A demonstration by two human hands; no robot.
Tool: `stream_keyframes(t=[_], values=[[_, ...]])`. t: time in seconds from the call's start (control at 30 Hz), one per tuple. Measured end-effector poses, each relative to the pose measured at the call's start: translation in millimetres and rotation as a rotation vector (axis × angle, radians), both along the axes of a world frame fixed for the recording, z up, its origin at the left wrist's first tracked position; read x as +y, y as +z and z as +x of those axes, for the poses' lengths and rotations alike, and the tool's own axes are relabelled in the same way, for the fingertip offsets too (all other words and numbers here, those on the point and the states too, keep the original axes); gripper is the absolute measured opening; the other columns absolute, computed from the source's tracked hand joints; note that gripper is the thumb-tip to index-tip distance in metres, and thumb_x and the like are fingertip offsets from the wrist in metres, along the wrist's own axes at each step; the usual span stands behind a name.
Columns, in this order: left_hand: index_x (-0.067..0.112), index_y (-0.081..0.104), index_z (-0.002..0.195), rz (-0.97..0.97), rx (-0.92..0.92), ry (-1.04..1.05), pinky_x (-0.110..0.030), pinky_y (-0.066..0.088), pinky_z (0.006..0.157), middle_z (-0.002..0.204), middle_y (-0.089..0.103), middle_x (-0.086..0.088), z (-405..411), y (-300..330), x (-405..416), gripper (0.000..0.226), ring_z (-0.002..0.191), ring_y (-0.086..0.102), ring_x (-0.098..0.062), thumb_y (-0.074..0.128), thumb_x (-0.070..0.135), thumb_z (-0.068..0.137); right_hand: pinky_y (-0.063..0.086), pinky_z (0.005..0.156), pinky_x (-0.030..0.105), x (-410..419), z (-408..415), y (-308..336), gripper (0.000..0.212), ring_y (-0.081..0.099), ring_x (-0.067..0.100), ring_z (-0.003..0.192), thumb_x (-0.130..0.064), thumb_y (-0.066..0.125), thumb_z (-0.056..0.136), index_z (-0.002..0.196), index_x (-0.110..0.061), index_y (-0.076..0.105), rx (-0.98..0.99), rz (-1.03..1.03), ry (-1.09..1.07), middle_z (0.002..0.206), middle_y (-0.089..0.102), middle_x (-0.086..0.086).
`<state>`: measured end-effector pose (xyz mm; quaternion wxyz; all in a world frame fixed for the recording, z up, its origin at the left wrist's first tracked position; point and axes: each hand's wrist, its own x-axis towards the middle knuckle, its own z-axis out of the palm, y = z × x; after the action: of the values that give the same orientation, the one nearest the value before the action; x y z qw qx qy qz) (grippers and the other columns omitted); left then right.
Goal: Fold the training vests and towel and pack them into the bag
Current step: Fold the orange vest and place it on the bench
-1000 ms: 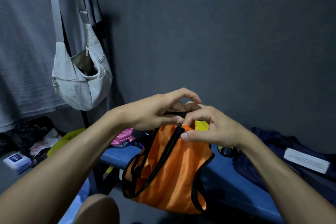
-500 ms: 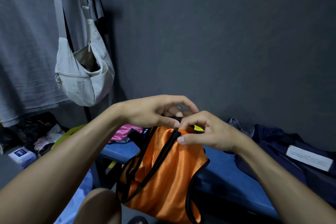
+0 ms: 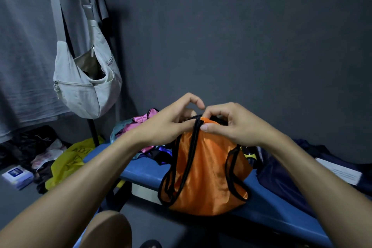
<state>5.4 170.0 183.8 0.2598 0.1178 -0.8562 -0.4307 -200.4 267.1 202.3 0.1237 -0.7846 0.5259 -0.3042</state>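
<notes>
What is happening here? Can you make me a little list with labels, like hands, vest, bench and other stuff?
left hand: pinches the top edge of the orange vest
right hand: pinches the same top edge, close beside the left hand
orange vest: shiny, black trim, hangs from both hands, lower part on the blue bench
blue bench: carries the vest and a pile of pink clothes
grey sling bag: hangs on the left, pocket open
yellow bag: lies on the floor, left of the bench

I see an orange training vest (image 3: 203, 171) with black trim hanging doubled over above the blue bench, more vests (image 3: 138, 125) heaped behind.
</notes>
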Motion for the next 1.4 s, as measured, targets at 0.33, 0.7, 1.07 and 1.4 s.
stream_keyframes(t=[0.33,0.7,1.07,1.4], values=[[0.018,0.046,0.130,-0.016,0.138,0.072,-0.040,0.046,0.079,0.098,0.063,-0.021,-11.1,-1.0,2.4,0.039,0.086,0.057,-0.021,0.063,0.002,0.099,0.049,0.073,0.034,-3.5,1.1,27.1,0.016,0.065,0.015,0.075,-0.031,0.075,0.094,0.088,-0.016,0.078,-0.154,0.042,-0.031,0.083,0.073,0.006],[0.022,0.046,0.126,-0.249,0.039,0.089,-0.050,0.050,0.083,0.091,0.062,-0.002,-4.2,-9.9,-6.1,0.033,0.085,0.060,-0.026,0.059,0.006,0.100,0.047,0.068,0.046,12.0,-14.7,0.7,0.015,0.058,0.025,0.069,-0.026,0.078,0.087,0.078,-0.019,0.068,-0.013,0.234,-0.110,0.080,0.068,0.008],[0.025,0.050,0.125,-0.240,0.010,0.128,-0.051,0.047,0.080,0.086,0.062,-0.003,-2.3,-17.5,-17.3,0.033,0.079,0.056,-0.028,0.059,0.006,0.099,0.035,0.057,0.033,3.3,-19.0,-23.5,0.030,0.043,0.008,0.056,-0.027,0.070,0.091,0.064,-0.019,0.059,0.019,0.199,-0.248,0.065,0.055,0.000],[0.024,0.066,0.105,-0.232,-0.049,0.098,-0.038,0.055,0.079,0.092,0.069,0.008,-3.8,-18.6,-26.7,0.004,0.086,0.067,-0.012,0.066,0.023,0.100,0.041,0.074,0.025,-6.0,-23.4,-42.1,0.020,0.055,0.012,0.080,-0.020,0.056,0.103,0.085,-0.016,0.063,0.023,-0.006,-0.228,0.089,0.058,0.002]])
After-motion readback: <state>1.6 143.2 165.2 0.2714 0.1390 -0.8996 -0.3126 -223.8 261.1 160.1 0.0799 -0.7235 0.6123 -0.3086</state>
